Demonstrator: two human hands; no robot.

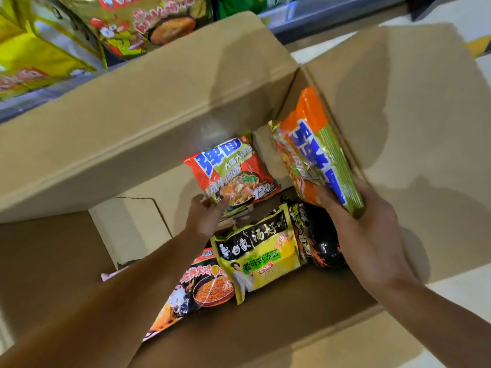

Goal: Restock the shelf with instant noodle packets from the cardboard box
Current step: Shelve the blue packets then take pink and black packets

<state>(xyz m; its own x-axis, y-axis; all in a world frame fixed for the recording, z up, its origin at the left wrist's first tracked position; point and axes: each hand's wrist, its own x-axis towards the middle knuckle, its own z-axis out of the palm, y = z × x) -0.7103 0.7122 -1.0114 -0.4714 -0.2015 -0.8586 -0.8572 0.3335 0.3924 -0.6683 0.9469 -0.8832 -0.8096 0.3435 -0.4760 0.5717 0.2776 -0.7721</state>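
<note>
Orange packet [316, 152] is gripped upright by the right hand [369, 229]; red packet [233, 173], flat, is touched by the spread left hand [204, 216].

Materials and finishes inside the box

The open brown corrugated cardboard box [164, 123] is showing matt; the orange-and-green plastic-film noodle packet [316, 155] and the black foil-like packet [318, 235] are reflecting glossy.

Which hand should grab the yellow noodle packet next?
Probably the left hand: it holds nothing and reaches into the box near the yellow packet. The right hand already grips an orange packet.
</note>
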